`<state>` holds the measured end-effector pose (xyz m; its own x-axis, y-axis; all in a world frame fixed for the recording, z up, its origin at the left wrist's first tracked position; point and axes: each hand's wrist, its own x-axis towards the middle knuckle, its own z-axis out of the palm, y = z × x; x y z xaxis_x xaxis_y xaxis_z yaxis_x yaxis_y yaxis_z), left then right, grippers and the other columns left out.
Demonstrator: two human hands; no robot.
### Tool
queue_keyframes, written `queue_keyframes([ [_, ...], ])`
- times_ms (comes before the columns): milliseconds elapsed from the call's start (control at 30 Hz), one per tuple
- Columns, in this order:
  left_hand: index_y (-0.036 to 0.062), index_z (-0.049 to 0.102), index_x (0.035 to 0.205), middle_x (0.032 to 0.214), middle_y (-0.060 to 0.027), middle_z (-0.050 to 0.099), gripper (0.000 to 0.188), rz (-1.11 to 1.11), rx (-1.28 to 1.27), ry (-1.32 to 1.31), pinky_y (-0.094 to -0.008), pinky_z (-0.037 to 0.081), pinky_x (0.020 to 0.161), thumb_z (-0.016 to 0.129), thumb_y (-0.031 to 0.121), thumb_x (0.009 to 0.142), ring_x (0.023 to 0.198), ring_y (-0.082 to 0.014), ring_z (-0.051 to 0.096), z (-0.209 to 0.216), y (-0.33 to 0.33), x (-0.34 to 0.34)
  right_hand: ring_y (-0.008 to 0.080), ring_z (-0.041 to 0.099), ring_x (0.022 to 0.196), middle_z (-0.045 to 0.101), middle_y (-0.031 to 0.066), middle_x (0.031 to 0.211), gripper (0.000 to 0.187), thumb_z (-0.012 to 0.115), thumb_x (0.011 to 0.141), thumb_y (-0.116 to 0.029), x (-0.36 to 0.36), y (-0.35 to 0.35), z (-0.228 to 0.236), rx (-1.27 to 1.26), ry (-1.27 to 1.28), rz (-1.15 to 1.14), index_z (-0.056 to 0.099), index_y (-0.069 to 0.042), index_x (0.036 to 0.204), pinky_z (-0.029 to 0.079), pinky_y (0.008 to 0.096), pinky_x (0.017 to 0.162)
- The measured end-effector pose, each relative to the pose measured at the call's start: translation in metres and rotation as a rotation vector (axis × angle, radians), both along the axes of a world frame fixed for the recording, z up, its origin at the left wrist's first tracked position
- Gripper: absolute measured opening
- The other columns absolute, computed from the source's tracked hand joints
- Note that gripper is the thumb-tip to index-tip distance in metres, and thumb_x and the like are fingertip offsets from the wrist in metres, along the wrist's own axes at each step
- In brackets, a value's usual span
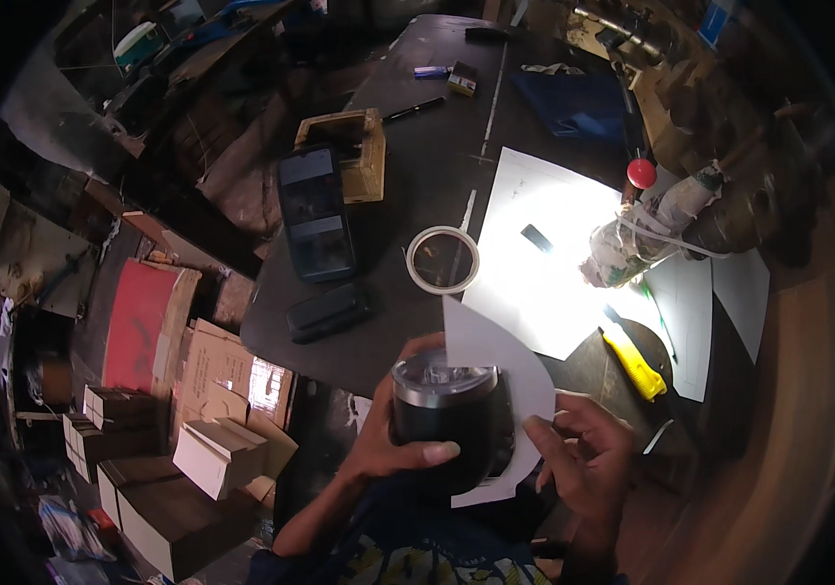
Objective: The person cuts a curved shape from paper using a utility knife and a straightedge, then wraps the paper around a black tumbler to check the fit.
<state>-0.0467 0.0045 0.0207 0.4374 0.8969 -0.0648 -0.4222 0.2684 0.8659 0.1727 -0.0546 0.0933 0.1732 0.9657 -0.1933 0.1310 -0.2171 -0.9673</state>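
My left hand (378, 448) wraps round a black tumbler (437, 429) with a silver rim and a clear lid, its thumb across the front. The tumbler is held upright close to my body. Along its right side stands a curved strip of white paper (532, 385), with one pointed end rising above the lid. My right hand (588, 453) pinches the strip's outer edge between thumb and fingers. Beyond the hands, a roll of tape (412, 271) lies on the dark table, and a yellow utility knife (637, 366) rests to the right.
A bright lamp (622, 244) lights a white paper sheet (515, 185) at the right. Left on the table are a wooden box (368, 166), a dark handheld device (320, 219) and a black case (328, 312). Cardboard boxes (178, 522) sit at the lower left.
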Motion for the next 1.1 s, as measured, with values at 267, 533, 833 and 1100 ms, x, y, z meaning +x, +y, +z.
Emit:
queue_keyframes([
  [267, -0.0012, 0.037, 0.157, 0.138, -0.0187, 0.062, 0.106, 0.072, -0.070, 0.094, -0.0433, 0.044, 0.115, 0.087, 0.031, 0.070, 0.130, -0.0296, 0.061, -0.009, -0.008, 0.004, 0.0078, 0.070, 0.071, 0.077, 0.0130, 0.090, 0.024, 0.073, 0.097, -0.001, 0.004, 0.003, -0.016, -0.026, 0.077, 0.095, 0.070, 0.010, 0.118, 0.056, 0.0215, 0.052],
  [533, 0.0025, 0.046, 0.152, 0.133, -0.0174, 0.064, 0.091, 0.090, -0.109, 0.196, -0.0423, 0.048, 0.109, 0.083, 0.037, 0.077, 0.124, -0.0287, 0.062, 0.000, -0.001, 0.011, 0.0094, 0.072, 0.069, 0.077, 0.0133, 0.086, 0.021, 0.073, 0.097, -0.003, 0.010, 0.020, -0.022, -0.018, 0.154, 0.133, 0.070, 0.011, 0.114, 0.057, 0.0214, 0.053],
  [833, 0.0013, 0.059, 0.141, 0.123, -0.0153, 0.069, 0.073, 0.074, -0.282, 0.307, -0.0361, 0.054, 0.098, 0.083, 0.042, 0.085, 0.109, -0.0236, 0.069, 0.016, 0.000, 0.013, 0.0088, 0.072, 0.067, 0.077, 0.0123, 0.085, 0.024, 0.075, 0.098, -0.006, 0.013, 0.024, -0.029, -0.007, 0.101, 0.138, 0.071, 0.011, 0.114, 0.056, 0.0204, 0.054],
  [1100, 0.0007, 0.059, 0.140, 0.123, -0.0159, 0.069, 0.073, 0.057, -0.275, 0.253, -0.0367, 0.054, 0.100, 0.083, 0.042, 0.085, 0.111, -0.0239, 0.068, 0.020, 0.004, 0.013, 0.0075, 0.069, 0.068, 0.077, 0.0114, 0.086, 0.024, 0.076, 0.097, -0.006, 0.012, 0.028, -0.028, -0.026, 0.113, 0.114, 0.072, 0.011, 0.115, 0.052, 0.0193, 0.055],
])
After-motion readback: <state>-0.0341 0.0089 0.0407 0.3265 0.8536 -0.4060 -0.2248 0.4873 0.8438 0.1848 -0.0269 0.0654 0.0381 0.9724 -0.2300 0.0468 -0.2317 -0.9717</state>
